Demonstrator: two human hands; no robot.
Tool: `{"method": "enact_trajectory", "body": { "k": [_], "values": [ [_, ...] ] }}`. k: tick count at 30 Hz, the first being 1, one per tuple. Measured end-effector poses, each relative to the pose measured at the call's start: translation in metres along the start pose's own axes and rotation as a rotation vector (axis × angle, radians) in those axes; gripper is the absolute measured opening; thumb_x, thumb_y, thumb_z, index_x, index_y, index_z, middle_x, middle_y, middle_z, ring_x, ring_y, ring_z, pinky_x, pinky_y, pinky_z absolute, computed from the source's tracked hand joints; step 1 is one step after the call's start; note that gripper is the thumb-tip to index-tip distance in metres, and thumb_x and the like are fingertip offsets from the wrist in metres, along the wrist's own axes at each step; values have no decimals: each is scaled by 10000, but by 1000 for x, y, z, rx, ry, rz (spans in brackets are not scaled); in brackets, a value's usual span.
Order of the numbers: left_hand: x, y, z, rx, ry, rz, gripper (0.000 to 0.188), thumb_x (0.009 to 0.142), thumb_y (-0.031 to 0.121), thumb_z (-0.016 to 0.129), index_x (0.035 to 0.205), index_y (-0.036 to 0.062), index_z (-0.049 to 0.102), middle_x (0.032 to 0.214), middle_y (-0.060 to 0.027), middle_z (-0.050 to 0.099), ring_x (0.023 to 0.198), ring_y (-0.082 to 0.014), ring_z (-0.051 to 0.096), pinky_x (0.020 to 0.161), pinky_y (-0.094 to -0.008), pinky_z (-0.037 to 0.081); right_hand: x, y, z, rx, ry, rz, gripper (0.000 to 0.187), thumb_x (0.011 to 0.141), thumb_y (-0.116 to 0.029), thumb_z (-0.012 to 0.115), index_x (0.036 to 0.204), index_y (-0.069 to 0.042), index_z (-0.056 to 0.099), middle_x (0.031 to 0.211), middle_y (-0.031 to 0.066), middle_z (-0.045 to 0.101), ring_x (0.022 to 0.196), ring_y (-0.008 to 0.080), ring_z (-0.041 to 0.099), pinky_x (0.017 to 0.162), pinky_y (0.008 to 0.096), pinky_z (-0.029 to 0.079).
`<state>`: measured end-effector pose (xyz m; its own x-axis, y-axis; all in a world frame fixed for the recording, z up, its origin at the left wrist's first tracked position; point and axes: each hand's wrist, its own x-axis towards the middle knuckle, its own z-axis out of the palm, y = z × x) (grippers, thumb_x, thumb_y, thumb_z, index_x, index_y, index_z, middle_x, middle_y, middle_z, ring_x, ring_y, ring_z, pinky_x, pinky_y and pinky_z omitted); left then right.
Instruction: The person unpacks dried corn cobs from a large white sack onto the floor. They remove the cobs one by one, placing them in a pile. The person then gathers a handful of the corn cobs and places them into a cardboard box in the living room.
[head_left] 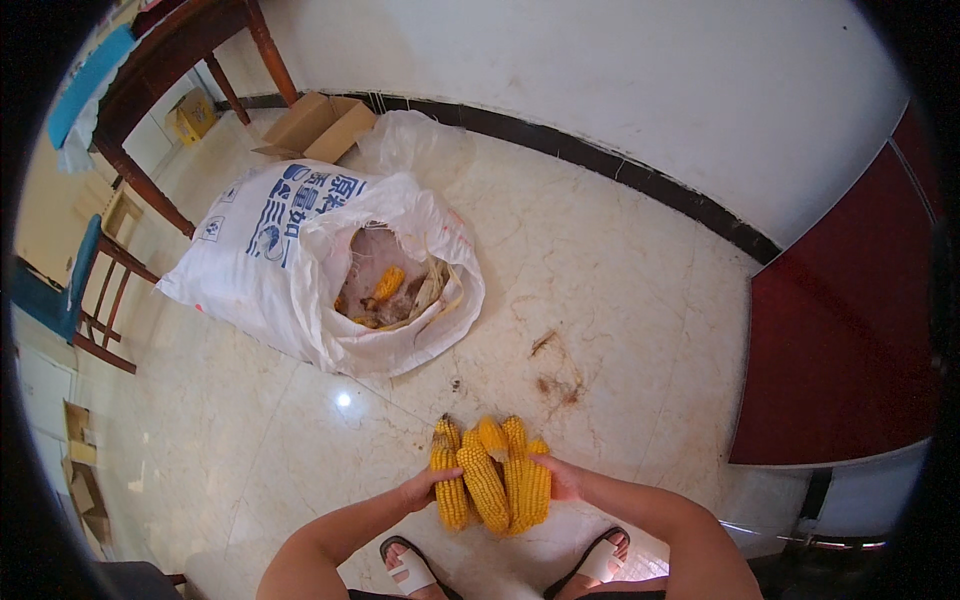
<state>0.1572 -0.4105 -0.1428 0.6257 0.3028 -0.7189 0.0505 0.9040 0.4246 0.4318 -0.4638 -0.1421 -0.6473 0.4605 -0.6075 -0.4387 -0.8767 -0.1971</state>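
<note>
Both of my hands hold one bunch of several yellow corn cobs (488,475) upright in front of me, above the floor. My left hand (422,490) grips the bunch from its left side, fingers wrapped on the outer cob. My right hand (560,478) presses against the right side of the bunch. Ahead on the floor lies an open white woven sack (290,270) with blue print; inside its mouth I see another corn cob (388,282), husks and debris.
An open cardboard box (320,125) stands by the wall beyond the sack, with clear plastic (410,140) next to it. A dark wooden table (165,60) and chair (85,290) are at the left. A red panel (850,320) stands at right. My sandalled feet (410,570) are below.
</note>
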Motion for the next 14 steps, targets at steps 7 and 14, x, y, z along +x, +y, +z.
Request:
{"method": "enact_trajectory", "body": {
  "k": [7, 14],
  "values": [
    [28, 16, -6, -162, -62, 24, 619, 779, 368, 641, 1254, 46, 410, 1208, -94, 503, 1103, -234, 483, 955, -370, 375, 0, -19, -2, -66, 157, -66, 765, 767, -585, 542, 1332, -107, 349, 1332, 96, 409, 1220, 240, 389, 1035, 387, 274],
    [36, 31, 11, -192, -28, 43, 651, 766, 395, 639, 1263, 47, 402, 1245, -107, 482, 1139, -265, 461, 984, -402, 345, 7, -41, -17, -67, 52, -68, 830, 765, -645, 484, 1366, -113, 277, 1385, 98, 329, 1284, 227, 296, 1070, 399, 202]
  ]
}}
